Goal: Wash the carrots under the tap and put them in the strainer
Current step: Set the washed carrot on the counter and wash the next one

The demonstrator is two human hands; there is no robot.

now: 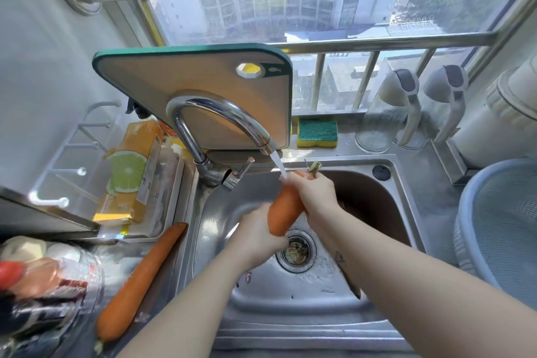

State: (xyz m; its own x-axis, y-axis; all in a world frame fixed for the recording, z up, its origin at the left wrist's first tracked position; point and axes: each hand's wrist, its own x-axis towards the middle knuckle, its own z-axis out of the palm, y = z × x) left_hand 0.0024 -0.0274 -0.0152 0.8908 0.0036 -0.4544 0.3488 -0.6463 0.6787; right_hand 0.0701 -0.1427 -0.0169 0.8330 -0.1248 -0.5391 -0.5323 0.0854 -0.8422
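Left forearm (189, 299) and right forearm (406, 270) converge over sink (290, 314), so drips land in the basin. My left hand (255, 229) wraps the lower end of the carrot (286, 209), fingers curled round it. My right hand (313, 192) grips the top end just below the green stub, fingers closed on it.

The two-hand grip sets the carrot tilted under the tap (220, 116). The stream (279, 165) hits at the right hand's fingertips, and I judge the tilt lets water run down the carrot's length toward the drain (296, 250) below.

Step in hand: rinsing carrot one. Second carrot (139, 282) lies on the counter left of my left hand, beside the sink edge and apart from both hands. Likely staged there for the next wash.

Strainer (505, 226) sits right of my right hand, past the sink rim, with nothing visible in it. Task is early: neither carrot is in. Risk: the wet carrot slips when one hand lets go.
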